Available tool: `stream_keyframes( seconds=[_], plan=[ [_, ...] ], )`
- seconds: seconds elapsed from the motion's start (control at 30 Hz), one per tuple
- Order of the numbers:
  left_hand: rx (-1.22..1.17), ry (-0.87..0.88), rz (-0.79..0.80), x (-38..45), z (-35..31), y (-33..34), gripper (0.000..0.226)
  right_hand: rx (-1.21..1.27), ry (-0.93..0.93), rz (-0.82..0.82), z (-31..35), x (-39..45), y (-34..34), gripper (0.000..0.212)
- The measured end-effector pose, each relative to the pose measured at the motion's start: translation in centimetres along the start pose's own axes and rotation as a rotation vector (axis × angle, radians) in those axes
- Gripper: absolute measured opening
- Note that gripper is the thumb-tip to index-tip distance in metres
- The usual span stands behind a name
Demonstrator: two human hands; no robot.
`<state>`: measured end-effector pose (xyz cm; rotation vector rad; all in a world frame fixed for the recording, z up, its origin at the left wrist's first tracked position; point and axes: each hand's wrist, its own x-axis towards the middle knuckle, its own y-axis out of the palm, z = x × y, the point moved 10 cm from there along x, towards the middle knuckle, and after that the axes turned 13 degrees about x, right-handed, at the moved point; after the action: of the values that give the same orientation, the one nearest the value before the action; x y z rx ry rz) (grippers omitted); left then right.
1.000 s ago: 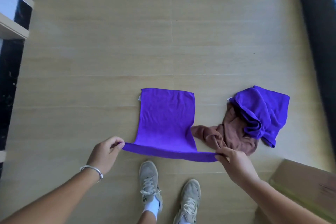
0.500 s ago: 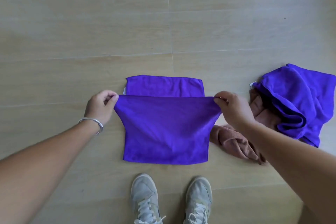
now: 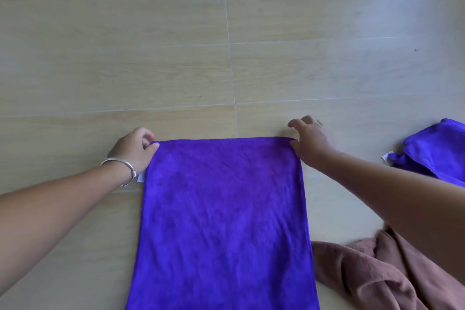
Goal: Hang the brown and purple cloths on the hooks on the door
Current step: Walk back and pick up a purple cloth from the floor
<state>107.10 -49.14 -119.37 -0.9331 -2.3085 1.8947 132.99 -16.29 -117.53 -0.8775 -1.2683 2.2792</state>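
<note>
The left hand pinches the far left corner of the purple cloth. The right hand is at the far right corner, its grip loose with fingers spread; whether it pinches the edge I cannot tell. The cloth lies flat on the floor. A brown cloth lies near right, a second purple cloth further right. I judge this a folding step; next, the cloth must be lifted to the hooks, which are not in view.

Soft, even daylight across the floor, with a pale sheen at upper right. Faint shadows. Slight overall softness, and wide-angle bending at the edges.
</note>
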Motion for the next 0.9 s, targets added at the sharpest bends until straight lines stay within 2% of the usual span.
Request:
stream_keyframes(
  seconds=[0.07, 0.13, 0.2, 0.23, 0.3, 0.4, 0.5, 0.6, 0.67, 0.73, 0.9],
  plan=[
    [0.124, 0.107, -0.172, -1.2, -1.6, -1.8, 0.027, -0.107, -0.207, -0.054, 2.2, -1.3, 0.0, 0.047],
    [0.288, 0.381, -0.304, -3.7, -5.2, -3.0, 0.032, -0.186, -0.436, -0.036, 4.7, -3.6, 1.2, 0.05],
    [0.437, 0.675, -0.3, -7.3, -8.4, -1.8, 0.036, -0.215, -0.597, -0.02, 6.2, -6.2, 2.7, 0.051],
    [0.496, 0.756, -0.26, -8.8, -9.0, -0.4, 0.045, -0.228, -0.648, -0.003, 6.6, -7.3, 3.6, 0.052],
    [0.57, 0.762, -0.11, -10.6, -8.7, 2.7, 0.066, -0.253, -0.67, 0.083, 6.5, -8.9, 5.6, 0.062],
    [0.675, 0.631, 0.116, -11.0, -5.8, 6.8, 0.087, -0.339, -0.56, 0.278, 5.0, -9.3, 8.4, 0.086],
    [0.852, 0.599, 0.092, -8.0, -5.1, 7.2, 0.093, -0.439, -0.527, 0.323, 5.0, -6.3, 8.0, 0.095],
    [0.911, 0.442, 0.022, -1.3, -7.1, 3.7, 0.088, -0.464, -0.372, 0.167, 6.7, 0.1, 4.1, 0.091],
    [0.887, 0.378, -0.042, 1.4, -8.9, 1.5, 0.082, -0.442, -0.355, 0.051, 8.7, 2.3, 2.4, 0.085],
    [0.812, 0.429, -0.064, 0.5, -10.2, 1.5, 0.081, -0.374, -0.455, 0.028, 10.4, 1.4, 2.6, 0.08],
    [0.803, 0.651, 0.015, -7.6, -7.1, 6.0, 0.082, -0.334, -0.67, 0.174, 8.4, -6.1, 7.3, 0.078]
  ],
)
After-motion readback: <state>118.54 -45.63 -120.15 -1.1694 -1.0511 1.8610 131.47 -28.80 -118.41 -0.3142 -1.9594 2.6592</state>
